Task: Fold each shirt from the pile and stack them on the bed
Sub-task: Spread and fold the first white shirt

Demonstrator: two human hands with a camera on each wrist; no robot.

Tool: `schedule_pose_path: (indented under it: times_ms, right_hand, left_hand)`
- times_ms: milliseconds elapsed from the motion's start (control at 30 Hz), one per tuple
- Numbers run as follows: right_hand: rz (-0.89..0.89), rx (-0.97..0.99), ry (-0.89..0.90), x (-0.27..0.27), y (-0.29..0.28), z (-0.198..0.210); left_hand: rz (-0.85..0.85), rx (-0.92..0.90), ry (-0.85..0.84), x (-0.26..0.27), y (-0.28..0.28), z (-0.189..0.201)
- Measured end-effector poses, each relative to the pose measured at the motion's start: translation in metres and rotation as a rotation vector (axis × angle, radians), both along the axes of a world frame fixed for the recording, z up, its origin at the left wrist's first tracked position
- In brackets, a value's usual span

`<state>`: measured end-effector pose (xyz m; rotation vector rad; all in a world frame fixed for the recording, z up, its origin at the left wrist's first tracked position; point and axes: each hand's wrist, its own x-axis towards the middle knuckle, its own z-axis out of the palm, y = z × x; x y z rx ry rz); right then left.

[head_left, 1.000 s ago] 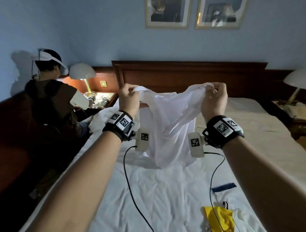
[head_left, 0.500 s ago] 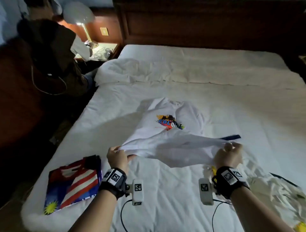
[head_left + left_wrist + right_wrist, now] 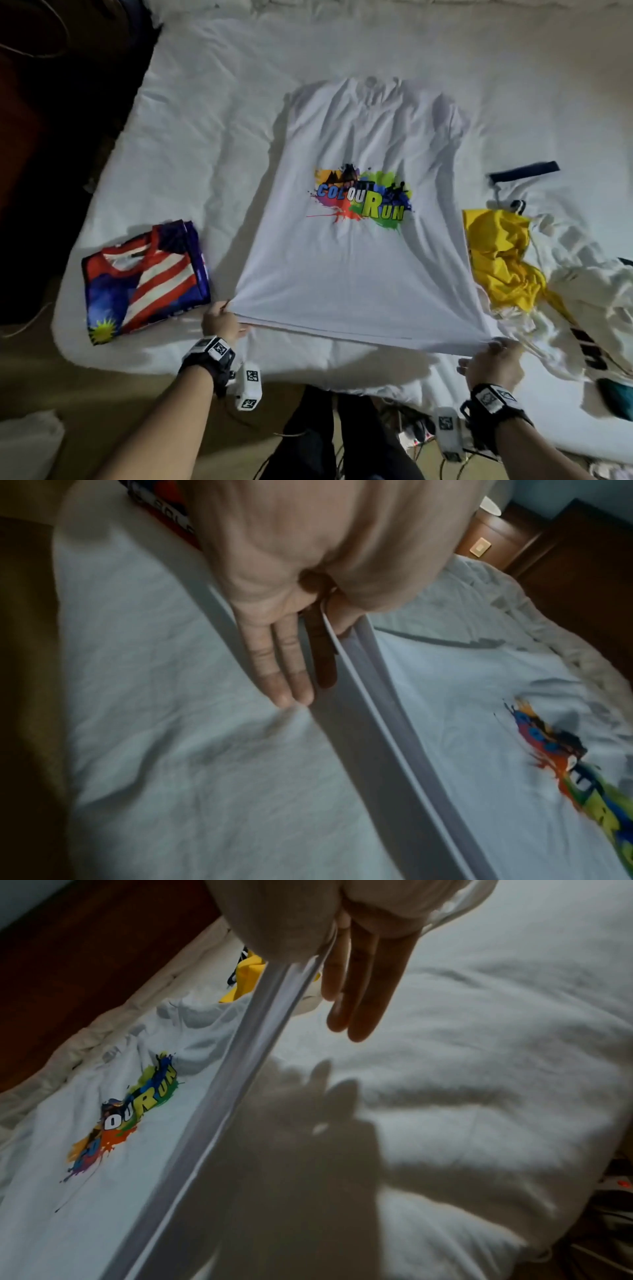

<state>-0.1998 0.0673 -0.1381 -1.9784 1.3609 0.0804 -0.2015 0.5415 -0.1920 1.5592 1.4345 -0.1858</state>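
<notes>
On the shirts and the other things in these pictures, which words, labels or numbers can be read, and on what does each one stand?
"COLOUR RUN": colourful print on the white shirt that both hands hold by the hem.
Black letters on the crumpled white garment at the right: cut off, not readable.
Lettering on the folded striped shirt: too blurred.
Wrist markers: square codes, no words.
</notes>
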Motion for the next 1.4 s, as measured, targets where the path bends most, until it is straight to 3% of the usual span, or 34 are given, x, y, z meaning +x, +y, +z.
schedule_pose_path:
  times_ms: [133,267,367,500,700,867,1000,1100,1200,1300,1400]
  right_hand:
    - [0.155,-0.054,0.012,0.003,0.006,-0.001]
    - [0.456,-0.019,-0.24,0.033,0.042,0.021]
    - [0.69,0.024,-0.432,0.064,0.074,0.043]
    - [0.967,0.005,-0.612,0.092,0.104,0.084]
    - [1.039,-0.064,-0.807,0.113,0.102,0.134]
    - [0.851,-0.098,-0.814,0.13,0.098,0.158]
    - [0.642,0.063,-0.689,0.15,0.108,0.183]
    - [0.671,0.058,-0.646,0.156,0.115,0.192]
    - [0.695,-0.017,-0.61,0.16,0.111,0.178]
    - [0.671,-0.041,-0.43,0.167,0.097,0.155]
    - [0.587,-0.008,-0.242,0.178,0.074,0.141]
  left_hand:
    - [-0.369,0.162,0.124,0.002,-0.004,0.009]
    - [-0.898,0.319,0.218,0.037,-0.039,0.046]
    - [-1.207,0.358,-0.038,0.069,-0.097,0.082]
    - [-1.477,0.144,-0.409,0.104,-0.18,0.145]
    - [-1.475,0.281,-0.723,0.137,-0.208,0.216]
    - [-1.41,0.238,-0.933,0.161,-0.215,0.274]
    - [-1.503,0.203,-0.901,0.182,-0.219,0.313]
    - [-1.56,0.255,-0.826,0.199,-0.216,0.316]
    - [-1.474,0.233,-0.852,0.208,-0.207,0.316]
    - [-1.379,0.24,-0.956,0.212,-0.199,0.331]
    - [-1.067,0.356,-1.068,0.226,-0.177,0.353]
